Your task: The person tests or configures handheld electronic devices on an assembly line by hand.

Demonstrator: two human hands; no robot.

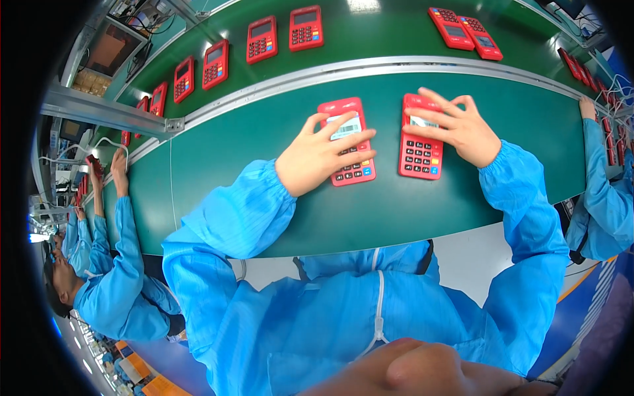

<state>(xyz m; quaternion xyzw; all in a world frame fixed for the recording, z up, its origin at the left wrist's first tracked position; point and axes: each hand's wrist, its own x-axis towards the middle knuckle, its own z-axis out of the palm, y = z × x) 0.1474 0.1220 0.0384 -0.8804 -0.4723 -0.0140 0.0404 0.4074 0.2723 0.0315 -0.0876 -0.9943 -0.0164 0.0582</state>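
Two red handheld card terminals lie face up and side by side on the green worktable (376, 211). Each has a dark keypad with coloured keys at its lower corner, and the screens show a pale display with a barcode-like pattern. Over the left card terminal (353, 177) rests my left hand (318, 153), its fingers spread across the screen and upper keys. My right hand (465, 129) lies over the right card terminal (419, 157), with outstretched fingers partly covering its screen. Both terminals stay flat on the table, and neither hand is wrapped around one.
Beyond a metal rail (370, 65), several more red terminals (261, 38) stand along a green belt. Two overlap at the far right (465, 33). A metal bracket (105, 109) juts in from the left. Co-workers in blue sleeves (122, 231) sit on both sides.
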